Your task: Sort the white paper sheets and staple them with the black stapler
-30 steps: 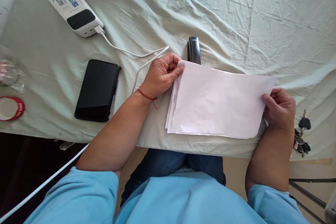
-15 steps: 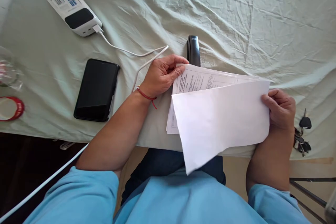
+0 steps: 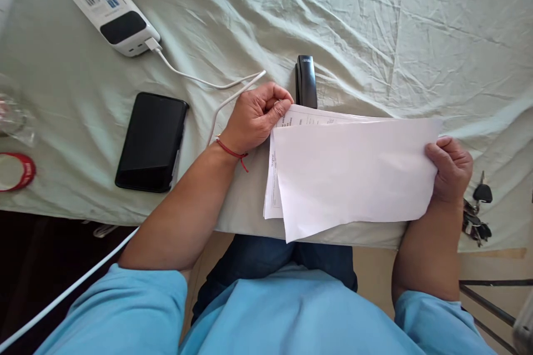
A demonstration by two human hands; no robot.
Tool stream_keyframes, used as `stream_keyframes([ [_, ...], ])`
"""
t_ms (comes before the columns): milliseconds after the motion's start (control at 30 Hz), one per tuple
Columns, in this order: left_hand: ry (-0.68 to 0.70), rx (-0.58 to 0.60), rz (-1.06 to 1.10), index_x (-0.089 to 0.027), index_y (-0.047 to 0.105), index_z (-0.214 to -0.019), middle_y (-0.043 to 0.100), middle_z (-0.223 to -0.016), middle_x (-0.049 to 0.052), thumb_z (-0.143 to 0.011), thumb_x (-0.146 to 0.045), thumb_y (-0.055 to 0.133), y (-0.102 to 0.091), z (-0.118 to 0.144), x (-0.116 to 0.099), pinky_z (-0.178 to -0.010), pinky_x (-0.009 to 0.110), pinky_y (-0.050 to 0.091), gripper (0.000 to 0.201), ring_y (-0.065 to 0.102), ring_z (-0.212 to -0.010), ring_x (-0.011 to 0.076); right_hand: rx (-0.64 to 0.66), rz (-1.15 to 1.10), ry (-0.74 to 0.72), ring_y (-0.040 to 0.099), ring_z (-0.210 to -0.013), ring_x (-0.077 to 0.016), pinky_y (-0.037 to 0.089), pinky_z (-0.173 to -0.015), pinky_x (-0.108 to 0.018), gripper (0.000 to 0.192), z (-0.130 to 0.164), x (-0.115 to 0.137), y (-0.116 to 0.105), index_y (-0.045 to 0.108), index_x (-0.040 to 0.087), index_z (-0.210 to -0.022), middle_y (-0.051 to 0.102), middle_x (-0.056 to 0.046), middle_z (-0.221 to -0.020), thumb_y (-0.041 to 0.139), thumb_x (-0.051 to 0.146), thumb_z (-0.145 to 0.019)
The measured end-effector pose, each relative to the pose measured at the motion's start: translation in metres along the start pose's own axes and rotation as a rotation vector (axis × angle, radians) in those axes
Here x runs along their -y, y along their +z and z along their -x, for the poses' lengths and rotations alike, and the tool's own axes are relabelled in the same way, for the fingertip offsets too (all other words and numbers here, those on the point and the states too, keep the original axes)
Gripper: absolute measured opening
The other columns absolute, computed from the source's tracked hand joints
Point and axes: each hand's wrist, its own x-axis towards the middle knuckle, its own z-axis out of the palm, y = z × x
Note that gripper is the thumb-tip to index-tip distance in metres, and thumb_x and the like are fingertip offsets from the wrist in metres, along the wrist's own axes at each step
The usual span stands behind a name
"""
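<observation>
My left hand (image 3: 263,111), with a red string at the wrist, pinches the upper left corner of several printed sheets (image 3: 272,199). Over most of them lies a blank white sheet (image 3: 358,172), whose right edge my right hand (image 3: 452,168) grips between thumb and fingers. Its lower left corner hangs past the table's front edge. Just beyond the papers, a black stapler (image 3: 307,80) rests on the cloth; the sheets' top edge meets or hides its near end. Most of the print is covered.
A black phone (image 3: 152,141) lies left of my left forearm. Behind it a white power bank (image 3: 108,5) has a white cable (image 3: 187,75) plugged in. A red tape roll (image 3: 28,171) sits at the far left, keys (image 3: 478,216) at the right, all on a pale green tablecloth (image 3: 353,22).
My right hand has moved slightly right with the blank sheet. That sheet now lies flatter and higher, covering more of the print. My left hand keeps its pinch.
</observation>
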Motion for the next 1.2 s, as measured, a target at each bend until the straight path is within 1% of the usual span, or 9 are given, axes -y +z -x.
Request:
stream_keyframes([
  [133, 0.049, -0.009, 0.004, -0.023, 0.076, -0.098, 0.057, -0.075, -0.002, -0.109, -0.067, 0.083, 0.000, -0.003, 0.000, -0.053, 0.027, 0.037, 0.046, 0.044, -0.061, 0.0110, -0.009, 0.001, -0.012, 0.044, -0.054, -0.0067, 0.032, -0.055, -0.019, 0.036, 0.001, 0.001, 0.001, 0.065, 0.021, -0.066, 0.058, 0.006, -0.060, 0.093, 0.034, -0.048],
  [433, 0.028, -0.066, -0.051, -0.024, 0.080, -0.095, 0.064, -0.079, 0.002, -0.110, -0.077, 0.077, 0.003, -0.001, -0.013, -0.061, 0.030, 0.050, 0.055, 0.058, -0.070, 0.0156, -0.029, -0.004, -0.025, 0.042, -0.056, -0.0062, 0.031, -0.056, -0.019, 0.048, 0.001, 0.002, 0.005, 0.062, 0.022, -0.068, 0.054, 0.008, -0.061, 0.100, 0.041, -0.046],
  [500, -0.015, -0.066, -0.046, -0.025, 0.081, -0.098, 0.062, -0.075, 0.001, -0.110, -0.084, 0.072, 0.004, 0.001, -0.015, -0.055, 0.031, 0.047, 0.060, 0.057, -0.064, 0.0159, -0.016, 0.006, -0.019, 0.040, -0.055, -0.0058, 0.031, -0.054, -0.019, 0.050, 0.002, 0.003, 0.007, 0.062, 0.022, -0.068, 0.053, 0.008, -0.061, 0.102, 0.043, -0.046],
  [633, -0.123, -0.030, 0.079, -0.029, 0.081, -0.104, 0.052, -0.061, -0.003, -0.107, -0.094, 0.065, 0.005, 0.004, -0.015, -0.040, 0.033, 0.030, 0.067, 0.043, -0.045, 0.0139, 0.032, 0.041, -0.011, 0.038, -0.053, -0.0048, 0.028, -0.053, -0.020, 0.053, 0.005, 0.003, 0.012, 0.063, 0.022, -0.068, 0.051, 0.008, -0.059, 0.106, 0.046, -0.048],
  [733, -0.095, -0.015, 0.050, -0.028, 0.080, -0.106, 0.055, -0.065, -0.002, -0.101, -0.098, 0.071, 0.004, 0.004, -0.015, -0.043, 0.031, 0.033, 0.071, 0.045, -0.049, 0.0128, 0.045, 0.040, -0.025, 0.039, -0.053, -0.0053, 0.029, -0.052, -0.020, 0.054, 0.007, 0.004, 0.013, 0.064, 0.022, -0.068, 0.054, 0.007, -0.060, 0.107, 0.050, -0.049],
  [867, -0.065, 0.001, -0.060, -0.023, 0.079, -0.107, 0.065, -0.076, 0.000, -0.100, -0.089, 0.081, 0.002, 0.003, -0.017, -0.049, 0.029, 0.043, 0.066, 0.054, -0.059, 0.0136, 0.070, 0.058, -0.030, 0.042, -0.053, -0.0051, 0.029, -0.050, -0.020, 0.061, 0.007, 0.004, 0.012, 0.065, 0.021, -0.070, 0.056, 0.006, -0.062, 0.111, 0.055, -0.051],
  [1033, -0.071, -0.015, -0.147, -0.020, 0.079, -0.100, 0.071, -0.080, 0.003, -0.104, -0.059, 0.080, 0.003, 0.003, -0.024, -0.057, 0.029, 0.047, 0.040, 0.059, -0.068, 0.0165, 0.107, 0.053, -0.047, 0.043, -0.054, -0.0057, 0.034, -0.053, -0.020, 0.060, 0.008, -0.004, 0.011, 0.066, 0.021, -0.073, 0.058, 0.007, -0.063, 0.112, 0.057, -0.056],
  [1133, -0.056, -0.014, -0.169, -0.019, 0.078, -0.096, 0.075, -0.085, 0.005, -0.100, -0.050, 0.081, 0.004, 0.002, -0.027, -0.063, 0.029, 0.050, 0.031, 0.064, -0.076, 0.0183, 0.117, 0.090, -0.146, 0.047, -0.059, -0.0081, 0.038, -0.055, -0.022, 0.054, 0.004, -0.017, 0.009, 0.072, 0.022, -0.079, 0.063, 0.005, -0.068, 0.110, 0.056, -0.061],
  [1200, -0.050, 0.000, -0.147, -0.019, 0.078, -0.096, 0.074, -0.085, 0.004, -0.101, -0.050, 0.080, 0.004, 0.001, -0.028, -0.062, 0.029, 0.049, 0.031, 0.062, -0.074, 0.0175, 0.115, 0.156, -0.254, 0.060, -0.072, -0.0122, 0.049, -0.064, -0.024, 0.052, -0.002, -0.026, 0.006, 0.076, 0.023, -0.089, 0.070, 0.003, -0.080, 0.108, 0.056, -0.065],
])
